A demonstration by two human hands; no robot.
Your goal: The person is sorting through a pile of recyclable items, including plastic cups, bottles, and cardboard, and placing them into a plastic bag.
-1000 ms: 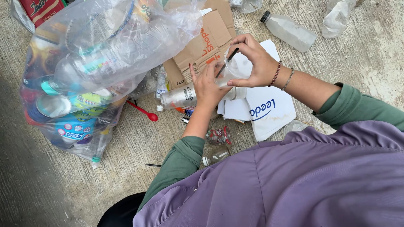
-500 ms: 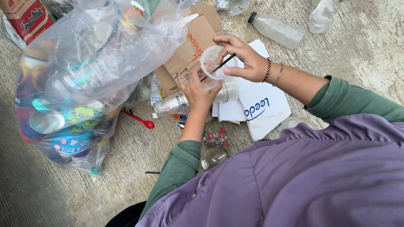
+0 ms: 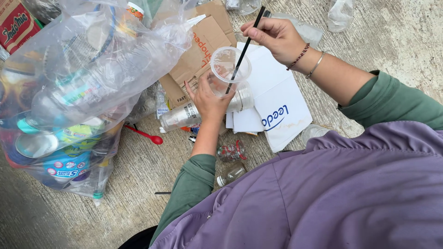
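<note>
1. Because the left hand (image 3: pixel 208 99) was wrapped around the lower body of the clear plastic cup (image 3: pixel 228 69), its fingers curled shut on the wall, the cup stood mouth-up in the upper middle of the frame, steady enough for something to slide out of it.
2. The right hand (image 3: pixel 272 34) sat higher, near the top edge, with thumb and fingertips pinched together on the upper part of a black straw (image 3: pixel 243 48); the straw slanted down to the left, its lower end inside the cup.
3. Under both hands lay a white paper bag (image 3: pixel 281 99) and flattened brown cardboard (image 3: pixel 203 46), which kept the loose items off the concrete floor (image 3: pixel 392 50).
4. A clear bottle (image 3: pixel 182 116) lay on its side just below the left hand, partly hidden by the wrist.
5. At the left of the frame, a large clear sack (image 3: pixel 92 74) bulged with bottles and containers, probably grouped there as one kind of material.
6. A red spoon (image 3: pixel 145 135) lay apart, lower left of the cup.
</note>
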